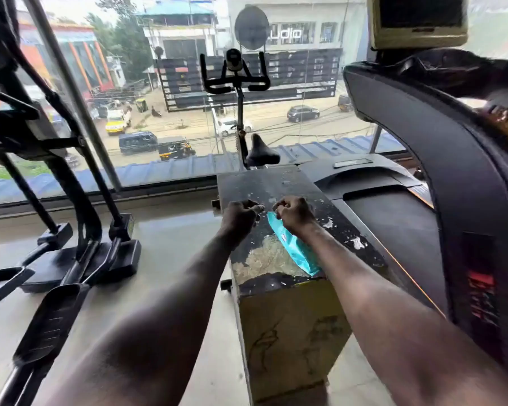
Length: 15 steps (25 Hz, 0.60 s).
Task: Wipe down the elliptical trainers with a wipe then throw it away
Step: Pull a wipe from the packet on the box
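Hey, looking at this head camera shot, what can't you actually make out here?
- Wipe packet: its far end is hidden under the right hand.
- Left hand: curled fingers hide whether it pinches a wipe.
- Elliptical trainer: cut off by the left and top edges.
- Packet print: too small to read.

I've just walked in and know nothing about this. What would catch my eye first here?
Two bare forearms reach to the centre, where the left hand and right hand work at the far end of a turquoise plastic wipe packet lying on a worn black-topped wooden box. To the left stands a black elliptical trainer with long foot pedals. Behind, a wide window overlooks a busy street.
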Each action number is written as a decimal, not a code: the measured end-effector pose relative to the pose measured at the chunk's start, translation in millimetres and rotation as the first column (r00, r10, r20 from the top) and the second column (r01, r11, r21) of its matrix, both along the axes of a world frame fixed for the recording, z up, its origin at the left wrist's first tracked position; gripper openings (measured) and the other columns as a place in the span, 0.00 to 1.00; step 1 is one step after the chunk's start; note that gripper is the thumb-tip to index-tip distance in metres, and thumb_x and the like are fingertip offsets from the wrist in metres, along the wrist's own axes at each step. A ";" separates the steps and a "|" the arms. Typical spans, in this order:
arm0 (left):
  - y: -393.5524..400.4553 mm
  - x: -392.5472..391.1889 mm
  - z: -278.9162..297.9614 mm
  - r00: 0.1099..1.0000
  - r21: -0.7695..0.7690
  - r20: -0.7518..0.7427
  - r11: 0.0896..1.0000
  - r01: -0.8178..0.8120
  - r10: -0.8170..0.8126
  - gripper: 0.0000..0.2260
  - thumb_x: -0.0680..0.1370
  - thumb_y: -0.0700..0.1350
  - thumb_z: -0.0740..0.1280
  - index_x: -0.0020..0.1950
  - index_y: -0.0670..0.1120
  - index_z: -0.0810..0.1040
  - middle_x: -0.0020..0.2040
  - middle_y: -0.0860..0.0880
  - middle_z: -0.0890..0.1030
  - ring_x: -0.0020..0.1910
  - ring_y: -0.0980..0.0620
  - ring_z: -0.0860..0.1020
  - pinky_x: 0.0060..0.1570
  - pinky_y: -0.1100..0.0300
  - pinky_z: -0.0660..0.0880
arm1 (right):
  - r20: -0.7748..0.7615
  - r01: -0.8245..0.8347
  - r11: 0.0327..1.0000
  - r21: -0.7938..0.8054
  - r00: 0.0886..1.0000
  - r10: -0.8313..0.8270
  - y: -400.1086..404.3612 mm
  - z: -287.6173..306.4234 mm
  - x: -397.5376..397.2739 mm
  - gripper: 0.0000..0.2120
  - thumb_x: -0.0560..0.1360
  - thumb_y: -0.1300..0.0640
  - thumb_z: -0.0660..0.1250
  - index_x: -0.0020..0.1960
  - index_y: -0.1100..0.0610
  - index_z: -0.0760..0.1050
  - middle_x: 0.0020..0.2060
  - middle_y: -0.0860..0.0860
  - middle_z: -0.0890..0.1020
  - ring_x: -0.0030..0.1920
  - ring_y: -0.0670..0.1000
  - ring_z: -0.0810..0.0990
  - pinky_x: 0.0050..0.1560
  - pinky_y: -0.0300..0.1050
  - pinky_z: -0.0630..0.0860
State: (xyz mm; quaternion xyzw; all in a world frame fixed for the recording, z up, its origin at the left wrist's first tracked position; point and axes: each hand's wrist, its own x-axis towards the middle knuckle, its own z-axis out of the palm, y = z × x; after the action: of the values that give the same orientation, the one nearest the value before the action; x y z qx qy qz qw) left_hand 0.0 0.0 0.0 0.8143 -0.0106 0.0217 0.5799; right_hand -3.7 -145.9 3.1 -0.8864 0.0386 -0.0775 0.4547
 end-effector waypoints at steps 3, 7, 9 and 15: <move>-31.1 3.6 -23.2 1.000 0.110 -0.002 0.994 0.028 -0.028 0.04 0.74 0.44 0.71 0.40 0.47 0.81 0.30 0.50 0.79 0.29 0.54 0.74 0.37 0.59 0.71 | 0.130 0.046 0.999 0.025 0.990 -0.049 -28.3 -20.5 -13.1 0.07 0.71 0.60 0.66 0.41 0.56 0.83 0.40 0.53 0.85 0.43 0.53 0.81 0.47 0.43 0.75; -64.5 -3.6 -39.3 0.997 0.240 0.047 0.970 0.047 -0.059 0.09 0.70 0.50 0.75 0.47 0.48 0.82 0.37 0.50 0.82 0.35 0.54 0.78 0.39 0.60 0.72 | 0.371 0.207 0.978 -0.040 0.911 -0.178 -59.7 -50.2 -32.4 0.04 0.66 0.54 0.64 0.36 0.54 0.71 0.32 0.50 0.75 0.34 0.50 0.71 0.36 0.40 0.61; -72.5 -4.5 -42.4 0.995 0.294 0.059 0.954 0.055 -0.076 0.13 0.69 0.51 0.75 0.50 0.49 0.80 0.39 0.52 0.81 0.37 0.55 0.78 0.39 0.61 0.70 | 0.370 0.155 0.984 -0.091 0.922 -0.111 -65.0 -61.7 -36.4 0.06 0.66 0.49 0.63 0.35 0.51 0.69 0.32 0.47 0.73 0.33 0.50 0.71 0.35 0.40 0.63; -79.8 12.6 -46.0 0.999 0.338 0.043 0.941 -0.001 -0.014 0.08 0.75 0.49 0.69 0.52 0.48 0.80 0.45 0.46 0.84 0.45 0.46 0.80 0.45 0.57 0.73 | 0.149 0.158 0.965 -0.209 0.980 -0.129 -67.4 -66.6 -15.9 0.18 0.74 0.53 0.67 0.62 0.56 0.75 0.55 0.59 0.80 0.53 0.58 0.80 0.52 0.48 0.76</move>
State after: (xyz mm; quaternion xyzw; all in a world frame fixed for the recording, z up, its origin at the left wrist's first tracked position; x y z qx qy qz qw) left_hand 12.6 -79.8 -46.0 0.9010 -0.0298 0.0358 0.4314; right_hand -19.6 -213.3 -63.5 -0.9188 0.0636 -0.1734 0.3488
